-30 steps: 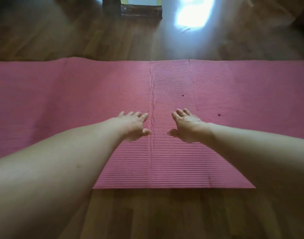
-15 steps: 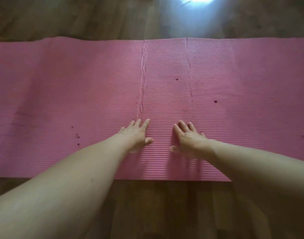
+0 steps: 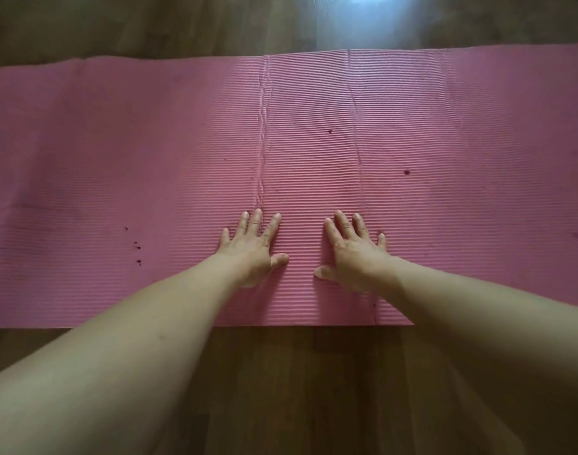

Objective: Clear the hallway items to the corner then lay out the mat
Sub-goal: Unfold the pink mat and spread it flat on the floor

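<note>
A pink ribbed mat (image 3: 150, 159) lies unrolled flat on the wooden floor and runs across the whole view from left to right. Two raised creases cross it near the middle. My left hand (image 3: 251, 247) presses flat on the mat with straight, spread fingers, just below the left crease. My right hand (image 3: 353, 249) presses flat beside it, fingers spread too, a short gap between the thumbs. Neither hand holds anything.
Dark wooden floor (image 3: 297, 389) shows in front of the mat's near edge and behind its far edge. A bright patch of reflected light (image 3: 363, 14) lies on the floor at the top. Small dark specks (image 3: 136, 249) dot the mat.
Both hands have come down from hovering above the mat to pressing flat on it, closer to its near edge. The view has tilted down, so the far doorway is out of sight.
</note>
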